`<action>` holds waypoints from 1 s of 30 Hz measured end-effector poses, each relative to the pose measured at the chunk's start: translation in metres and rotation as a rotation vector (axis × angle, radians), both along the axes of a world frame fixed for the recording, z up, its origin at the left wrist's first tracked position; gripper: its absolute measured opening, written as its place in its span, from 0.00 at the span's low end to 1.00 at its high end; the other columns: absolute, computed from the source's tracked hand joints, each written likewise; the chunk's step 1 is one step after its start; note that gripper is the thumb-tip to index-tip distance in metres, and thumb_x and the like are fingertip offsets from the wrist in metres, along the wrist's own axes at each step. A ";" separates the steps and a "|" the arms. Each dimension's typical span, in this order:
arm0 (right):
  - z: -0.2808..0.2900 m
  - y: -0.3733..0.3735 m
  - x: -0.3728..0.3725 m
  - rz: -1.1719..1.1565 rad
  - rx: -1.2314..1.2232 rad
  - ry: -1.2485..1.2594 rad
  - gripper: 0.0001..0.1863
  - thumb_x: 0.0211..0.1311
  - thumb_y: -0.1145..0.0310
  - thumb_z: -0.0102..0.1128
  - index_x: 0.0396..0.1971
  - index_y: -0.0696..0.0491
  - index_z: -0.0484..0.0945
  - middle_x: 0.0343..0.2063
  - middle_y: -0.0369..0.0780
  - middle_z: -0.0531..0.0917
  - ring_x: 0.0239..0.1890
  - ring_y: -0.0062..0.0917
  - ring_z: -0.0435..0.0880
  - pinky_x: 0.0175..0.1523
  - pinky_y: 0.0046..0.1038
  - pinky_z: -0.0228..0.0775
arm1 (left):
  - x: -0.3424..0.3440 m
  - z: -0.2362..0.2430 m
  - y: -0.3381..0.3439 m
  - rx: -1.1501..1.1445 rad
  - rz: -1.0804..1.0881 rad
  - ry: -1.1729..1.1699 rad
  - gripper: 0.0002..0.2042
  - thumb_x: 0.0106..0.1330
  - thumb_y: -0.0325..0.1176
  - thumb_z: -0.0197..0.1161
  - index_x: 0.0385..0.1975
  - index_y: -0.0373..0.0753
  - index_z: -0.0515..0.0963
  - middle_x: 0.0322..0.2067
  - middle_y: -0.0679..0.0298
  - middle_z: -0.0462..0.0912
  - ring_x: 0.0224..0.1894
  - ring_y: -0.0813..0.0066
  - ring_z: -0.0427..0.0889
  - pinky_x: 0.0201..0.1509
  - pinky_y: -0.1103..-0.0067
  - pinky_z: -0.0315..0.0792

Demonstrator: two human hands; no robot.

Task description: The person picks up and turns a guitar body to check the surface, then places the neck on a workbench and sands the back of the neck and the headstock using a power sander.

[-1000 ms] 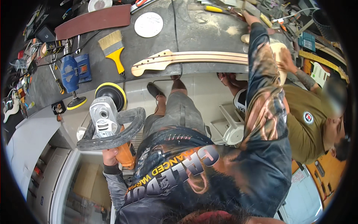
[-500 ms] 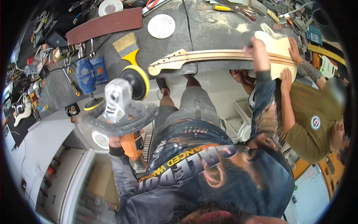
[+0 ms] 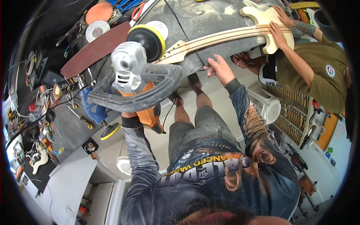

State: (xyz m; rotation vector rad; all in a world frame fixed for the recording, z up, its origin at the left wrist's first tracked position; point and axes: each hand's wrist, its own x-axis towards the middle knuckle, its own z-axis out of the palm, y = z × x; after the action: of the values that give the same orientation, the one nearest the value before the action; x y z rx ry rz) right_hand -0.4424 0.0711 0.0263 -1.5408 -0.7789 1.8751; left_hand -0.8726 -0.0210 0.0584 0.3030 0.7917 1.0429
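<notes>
My left hand (image 3: 129,114) is closed round the orange and grey angle polisher (image 3: 129,67), whose body mostly hides the fingers. Its black, yellow-rimmed backing pad (image 3: 147,42) points toward the bench, over the headstock end of a pale wooden guitar (image 3: 221,37) with dark stripes along its neck. My right hand (image 3: 222,70) is in front of the bench edge below the neck, apart from it, fingers curled toward the thumb. A grey patch shows at its fingertips; whether it is held is unclear. Another person's two hands (image 3: 278,35) rest on the guitar's body at the right.
The dusty grey bench (image 3: 225,56) bears a reddish-brown abrasive sheet (image 3: 93,52), a white disc (image 3: 158,28) and an orange disc (image 3: 99,13). A blue power tool (image 3: 93,105) with a yellow-rimmed pad stands at left. A white stool (image 3: 268,107) is by the co-worker.
My right hand has drawn back from the guitar's body toward the left and down. The polisher has risen toward the bench, now hiding the paintbrush. The view has shifted; the co-worker's hands stay on the guitar.
</notes>
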 end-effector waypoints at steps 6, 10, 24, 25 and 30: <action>0.003 0.003 -0.027 -0.147 0.086 -0.123 0.34 0.80 0.61 0.64 0.71 0.65 0.58 0.34 0.48 0.85 0.21 0.23 0.83 0.28 0.27 0.80 | 0.026 0.017 0.043 0.117 -0.055 0.012 0.54 0.48 0.60 0.77 0.72 0.29 0.69 0.61 0.38 0.79 0.57 0.45 0.85 0.61 0.59 0.82; 0.004 0.001 -0.035 -0.195 0.148 -0.233 0.29 0.78 0.66 0.63 0.68 0.62 0.61 0.32 0.46 0.84 0.20 0.22 0.82 0.24 0.26 0.77 | 0.037 0.014 0.073 0.322 -0.121 -0.071 0.51 0.48 0.59 0.78 0.70 0.29 0.72 0.59 0.38 0.79 0.56 0.44 0.86 0.59 0.60 0.86; 0.012 -0.005 -0.035 -0.061 0.246 -0.568 0.36 0.65 0.66 0.75 0.68 0.62 0.69 0.28 0.38 0.81 0.23 0.23 0.82 0.30 0.29 0.77 | 0.068 -0.004 0.085 0.334 0.094 0.028 0.53 0.49 0.64 0.74 0.70 0.29 0.69 0.48 0.43 0.86 0.47 0.47 0.91 0.91 0.52 0.33; 0.008 -0.006 -0.033 -0.039 0.327 -0.643 0.36 0.64 0.65 0.76 0.67 0.62 0.70 0.28 0.38 0.81 0.26 0.25 0.83 0.34 0.31 0.78 | 0.069 -0.003 0.081 0.335 0.091 0.026 0.53 0.49 0.64 0.74 0.70 0.29 0.69 0.48 0.43 0.86 0.47 0.47 0.91 0.91 0.52 0.33; 0.002 -0.006 -0.030 -0.023 0.376 -0.703 0.37 0.61 0.63 0.78 0.66 0.61 0.72 0.28 0.40 0.82 0.34 0.32 0.84 0.44 0.36 0.79 | 0.065 -0.009 0.064 0.306 0.126 0.044 0.53 0.54 0.66 0.73 0.71 0.28 0.67 0.49 0.41 0.83 0.47 0.48 0.88 0.69 0.55 0.78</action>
State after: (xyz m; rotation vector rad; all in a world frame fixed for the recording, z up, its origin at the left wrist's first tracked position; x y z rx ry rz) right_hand -0.4725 0.0651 0.0281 -1.9371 -1.3166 1.0541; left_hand -0.8072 0.0431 0.0492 0.5434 0.6962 1.2818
